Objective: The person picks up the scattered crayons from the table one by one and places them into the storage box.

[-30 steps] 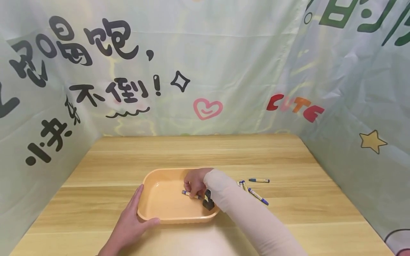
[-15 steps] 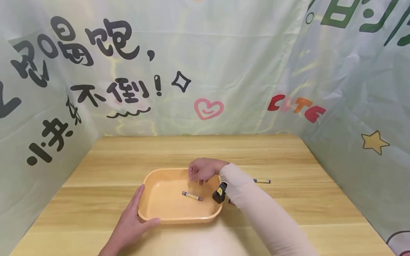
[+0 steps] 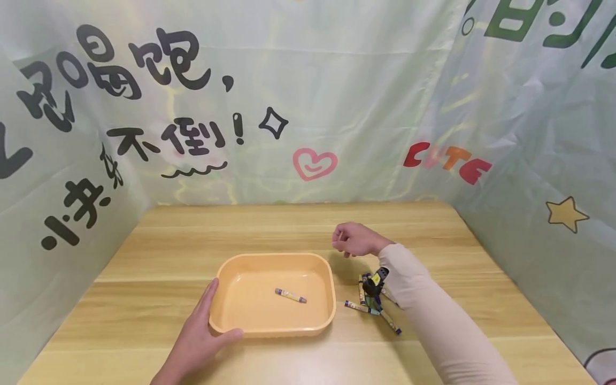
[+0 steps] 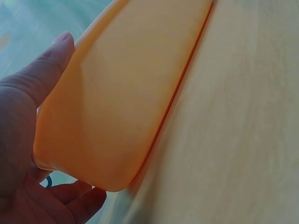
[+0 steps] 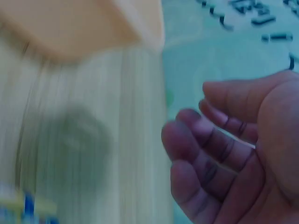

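Note:
An orange plastic basin [image 3: 271, 315] stands on the wooden table. My left hand [image 3: 194, 334] holds its near left corner, thumb along the front side and fingers round the left end; the left wrist view shows the thumb [image 4: 49, 65] against the orange wall. One crayon [image 3: 291, 295] with a pale wrapper lies on the basin's floor. Beyond the basin's far right corner, my right hand [image 3: 357, 239] is raised above the table. Its fingers are loosely curled with nothing between them, as the right wrist view of the hand [image 5: 233, 149] confirms.
Several crayons [image 3: 362, 307] lie in a loose heap right of the basin, partly hidden by the black wrist camera [image 3: 375, 283] and sleeve. Printed cloth walls [image 3: 361, 107] enclose the table [image 3: 231, 230] at the back and both sides.
My right hand has let go of the crayon, leaving it in the basin, and moved up and right out over the table. The left hand stays at the basin's corner.

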`<state>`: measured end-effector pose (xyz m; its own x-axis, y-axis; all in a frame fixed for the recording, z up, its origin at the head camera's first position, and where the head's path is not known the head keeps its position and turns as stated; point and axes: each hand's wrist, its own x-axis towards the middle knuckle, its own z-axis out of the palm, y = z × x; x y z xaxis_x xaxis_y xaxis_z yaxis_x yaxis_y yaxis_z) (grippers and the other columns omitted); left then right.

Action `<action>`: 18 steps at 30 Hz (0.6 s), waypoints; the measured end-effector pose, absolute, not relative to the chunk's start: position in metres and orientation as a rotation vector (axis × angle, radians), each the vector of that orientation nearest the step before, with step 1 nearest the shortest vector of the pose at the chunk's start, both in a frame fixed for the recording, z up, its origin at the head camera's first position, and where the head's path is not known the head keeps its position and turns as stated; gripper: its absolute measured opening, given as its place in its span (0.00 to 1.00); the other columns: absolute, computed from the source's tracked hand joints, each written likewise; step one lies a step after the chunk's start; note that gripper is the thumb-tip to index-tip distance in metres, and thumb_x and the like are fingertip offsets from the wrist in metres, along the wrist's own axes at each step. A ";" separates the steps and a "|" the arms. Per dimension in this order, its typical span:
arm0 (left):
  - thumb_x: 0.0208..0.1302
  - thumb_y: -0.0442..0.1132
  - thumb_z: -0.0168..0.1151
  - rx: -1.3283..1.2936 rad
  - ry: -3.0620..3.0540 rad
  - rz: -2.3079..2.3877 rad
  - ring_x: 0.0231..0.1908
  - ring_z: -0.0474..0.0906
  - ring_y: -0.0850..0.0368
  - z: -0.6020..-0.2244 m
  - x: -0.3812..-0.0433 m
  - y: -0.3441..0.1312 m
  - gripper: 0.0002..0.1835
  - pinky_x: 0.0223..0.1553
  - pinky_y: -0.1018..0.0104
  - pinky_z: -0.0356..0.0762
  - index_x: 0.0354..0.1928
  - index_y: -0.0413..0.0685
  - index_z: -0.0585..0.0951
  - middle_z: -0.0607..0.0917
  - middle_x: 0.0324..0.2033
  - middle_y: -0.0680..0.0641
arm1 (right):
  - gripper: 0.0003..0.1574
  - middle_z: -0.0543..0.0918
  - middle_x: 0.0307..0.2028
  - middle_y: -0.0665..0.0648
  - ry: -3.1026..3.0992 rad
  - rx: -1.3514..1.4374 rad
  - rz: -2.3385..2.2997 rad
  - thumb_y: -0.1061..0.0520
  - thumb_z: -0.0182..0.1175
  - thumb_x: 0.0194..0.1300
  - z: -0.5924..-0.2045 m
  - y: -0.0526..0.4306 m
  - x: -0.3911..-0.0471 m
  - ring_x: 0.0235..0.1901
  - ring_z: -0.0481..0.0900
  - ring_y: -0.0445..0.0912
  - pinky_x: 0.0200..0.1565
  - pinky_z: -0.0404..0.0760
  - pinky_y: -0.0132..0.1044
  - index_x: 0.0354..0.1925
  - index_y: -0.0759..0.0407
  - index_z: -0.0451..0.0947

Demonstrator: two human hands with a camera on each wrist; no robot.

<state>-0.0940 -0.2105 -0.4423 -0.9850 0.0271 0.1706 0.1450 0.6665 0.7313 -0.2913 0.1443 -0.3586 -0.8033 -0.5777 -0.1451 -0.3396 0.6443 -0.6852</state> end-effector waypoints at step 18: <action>0.49 0.57 0.74 -0.186 -2.708 -1.213 0.67 0.53 0.27 -0.448 -0.096 -0.212 0.63 0.58 0.27 0.57 0.76 0.42 0.45 0.50 0.73 0.33 | 0.08 0.76 0.25 0.54 2.797 -0.601 -0.480 0.57 0.58 0.67 -0.377 0.224 -0.298 0.22 0.70 0.45 0.28 0.72 0.39 0.36 0.62 0.74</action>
